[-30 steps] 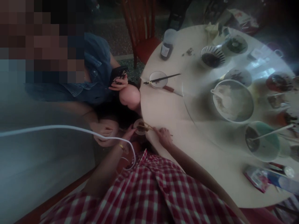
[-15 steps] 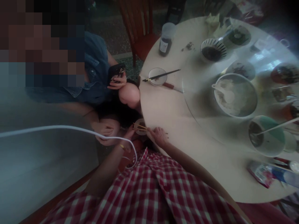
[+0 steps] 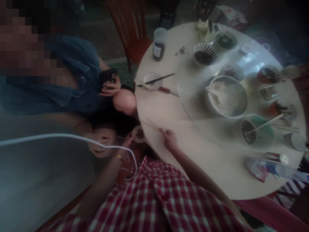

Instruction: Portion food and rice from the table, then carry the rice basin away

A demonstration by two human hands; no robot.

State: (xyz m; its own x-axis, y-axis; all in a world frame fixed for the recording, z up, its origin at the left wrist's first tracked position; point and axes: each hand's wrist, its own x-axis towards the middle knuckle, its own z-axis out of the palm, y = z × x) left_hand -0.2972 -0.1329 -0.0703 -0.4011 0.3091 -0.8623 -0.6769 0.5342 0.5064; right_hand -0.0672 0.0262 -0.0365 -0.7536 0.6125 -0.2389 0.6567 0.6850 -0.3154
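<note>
The left hand (image 3: 128,140) is gripping a small bowl (image 3: 135,131) at its rim, just off the table's (image 3: 166,109) near left edge. Well apart from it, the right hand (image 3: 170,140) is clasping light chopsticks (image 3: 156,127) over the tabletop, inside that edge. Farther along the left edge, black chopsticks (image 3: 161,78) are lying across a white bowl (image 3: 150,77). Beyond, a jar (image 3: 158,46) is standing near the far left edge.

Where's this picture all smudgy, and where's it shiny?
Head view: whitish glare towards the upper right of the round table; head view: the pale chopsticks in the right hand look smeared, the black chopsticks crisper; head view: dim light overall.
</note>
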